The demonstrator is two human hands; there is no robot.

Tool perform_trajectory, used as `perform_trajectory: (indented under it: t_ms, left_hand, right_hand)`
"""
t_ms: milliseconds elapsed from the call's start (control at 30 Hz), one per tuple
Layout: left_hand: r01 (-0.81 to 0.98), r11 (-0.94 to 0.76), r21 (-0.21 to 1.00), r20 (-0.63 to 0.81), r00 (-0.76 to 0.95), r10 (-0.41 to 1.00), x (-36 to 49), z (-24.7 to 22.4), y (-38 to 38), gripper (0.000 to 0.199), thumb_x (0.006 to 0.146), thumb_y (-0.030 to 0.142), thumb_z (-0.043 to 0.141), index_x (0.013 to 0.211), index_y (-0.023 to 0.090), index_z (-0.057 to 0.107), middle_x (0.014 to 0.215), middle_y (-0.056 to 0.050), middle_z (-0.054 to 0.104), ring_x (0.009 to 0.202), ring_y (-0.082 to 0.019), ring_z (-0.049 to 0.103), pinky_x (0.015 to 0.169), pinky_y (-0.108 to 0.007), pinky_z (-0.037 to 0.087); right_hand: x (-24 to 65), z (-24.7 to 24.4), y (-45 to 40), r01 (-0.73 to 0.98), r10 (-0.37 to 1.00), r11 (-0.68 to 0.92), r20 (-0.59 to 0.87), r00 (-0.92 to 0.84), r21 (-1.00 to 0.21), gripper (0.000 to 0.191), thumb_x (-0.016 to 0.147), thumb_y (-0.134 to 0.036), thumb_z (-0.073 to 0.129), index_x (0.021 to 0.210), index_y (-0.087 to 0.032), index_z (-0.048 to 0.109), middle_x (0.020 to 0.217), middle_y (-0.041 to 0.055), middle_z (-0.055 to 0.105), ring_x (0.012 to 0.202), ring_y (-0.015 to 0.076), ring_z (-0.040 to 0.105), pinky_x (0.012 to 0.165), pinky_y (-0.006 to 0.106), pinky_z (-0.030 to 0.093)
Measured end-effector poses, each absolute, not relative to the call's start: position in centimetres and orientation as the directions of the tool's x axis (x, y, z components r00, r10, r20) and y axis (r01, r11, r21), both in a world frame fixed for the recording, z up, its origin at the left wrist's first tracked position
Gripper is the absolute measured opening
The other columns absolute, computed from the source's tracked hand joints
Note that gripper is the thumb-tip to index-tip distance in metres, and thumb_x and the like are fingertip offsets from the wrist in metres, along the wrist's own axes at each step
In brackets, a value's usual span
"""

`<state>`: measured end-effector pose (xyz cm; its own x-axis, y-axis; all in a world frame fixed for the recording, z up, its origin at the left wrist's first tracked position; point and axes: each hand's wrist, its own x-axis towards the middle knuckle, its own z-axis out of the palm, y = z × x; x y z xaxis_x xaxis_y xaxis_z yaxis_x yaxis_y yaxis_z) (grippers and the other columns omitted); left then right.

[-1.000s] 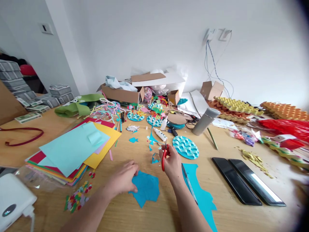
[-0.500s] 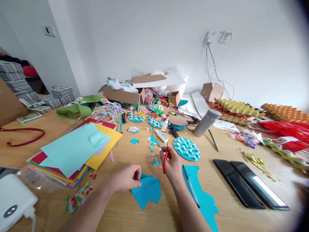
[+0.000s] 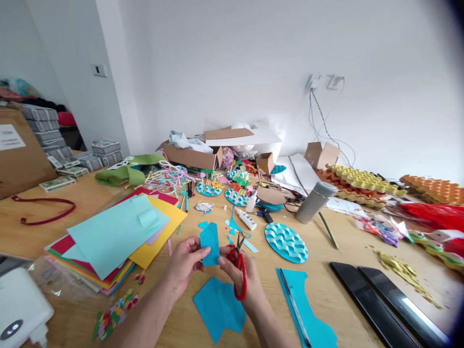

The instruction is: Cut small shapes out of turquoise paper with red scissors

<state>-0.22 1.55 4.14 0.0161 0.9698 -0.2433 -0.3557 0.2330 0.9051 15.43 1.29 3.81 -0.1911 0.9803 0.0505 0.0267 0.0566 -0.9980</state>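
My left hand (image 3: 186,261) pinches a small blue paper rectangle (image 3: 209,241) upright by its left edge. Red-handled scissors (image 3: 240,275) hang in my right hand (image 3: 241,278), their blades pointing up and slightly parted; the fingertips of this hand are at the paper's lower right edge. Below both hands lies a larger cut blue sheet (image 3: 221,307) with angular edges. To the right is another blue paper piece (image 3: 308,309) with a pen (image 3: 295,309) on it. Blue scraps (image 3: 237,222) and a white glue bottle (image 3: 246,219) sit beyond my hands.
On the left are stacked coloured papers (image 3: 116,237), paper dots (image 3: 116,311) and a white device (image 3: 21,307). A wavy blue disc (image 3: 286,242), a grey flask (image 3: 315,203) and two black slabs (image 3: 362,304) are at right. Cardboard boxes (image 3: 192,157) line the wall.
My left hand has lifted from the larger blue sheet and now holds a small paper rectangle. My right hand has come left and nearer with the scissors. The view has tilted up.
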Motion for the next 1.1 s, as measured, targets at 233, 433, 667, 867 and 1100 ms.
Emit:
perform_trajectory:
  t_ms: [233,433,667,867,1100]
  left_hand:
    - [-0.291,0.275,0.916,-0.257,0.097,0.961,0.4,4.3,1.0,0.032,0.06,0.038,0.077,0.077,0.013,0.067,0.065,-0.002,0.064,0.053,-0.01,0.052,0.044,-0.019,0.04]
    - [-0.298,0.233,0.926,-0.244,0.002,0.97,0.6,3.9,1.1,0.024,0.059,0.033,0.076,0.066,0.013,0.065,0.054,0.0,0.06,0.05,-0.011,0.053,0.043,-0.02,0.04]
    - [-0.505,0.132,0.853,-0.232,-0.14,0.962,0.5,4.9,1.1,0.027,0.053,0.029,0.08,0.068,0.014,0.064,0.062,0.0,0.065,0.056,-0.014,0.06,0.049,-0.023,0.046]
    - [-0.546,0.116,0.83,-0.231,-0.147,0.962,0.6,5.1,1.0,0.026,0.054,0.027,0.08,0.069,0.013,0.065,0.062,-0.001,0.065,0.057,-0.015,0.062,0.053,-0.025,0.049]
    - [-0.542,0.127,0.831,-0.234,-0.133,0.963,0.7,5.0,0.8,0.026,0.055,0.029,0.08,0.069,0.013,0.066,0.064,-0.002,0.066,0.058,-0.014,0.062,0.056,-0.025,0.051]
  right_hand:
    - [14.9,4.7,0.8,-0.088,0.971,0.037,0.056,-0.231,-0.995,0.027,0.073,-0.042,0.069,0.076,-0.016,0.064,0.066,0.0011,0.058,0.06,0.015,0.049,0.058,0.025,0.041]
    - [15.1,4.0,1.1,-0.033,0.986,0.102,0.106,-0.132,-0.994,0.039,0.08,-0.053,0.062,0.072,-0.014,0.063,0.064,0.0028,0.058,0.063,0.015,0.051,0.06,0.025,0.04]
    - [14.3,2.4,0.2,-0.137,0.923,-0.125,-0.064,-0.379,-0.983,0.066,0.083,-0.075,0.035,0.077,-0.015,0.062,0.056,0.0052,0.059,0.048,0.0149,0.051,0.049,0.026,0.038]
    - [14.2,2.7,-0.5,-0.169,0.872,-0.206,-0.102,-0.478,-0.964,0.069,0.082,-0.077,0.034,0.075,-0.015,0.063,0.054,0.0055,0.058,0.046,0.0151,0.052,0.046,0.025,0.037]
    - [14.2,2.7,-0.6,-0.149,0.865,-0.192,-0.096,-0.492,-0.97,0.071,0.081,-0.078,0.032,0.071,-0.015,0.062,0.05,0.0039,0.056,0.047,0.0151,0.052,0.043,0.023,0.036]
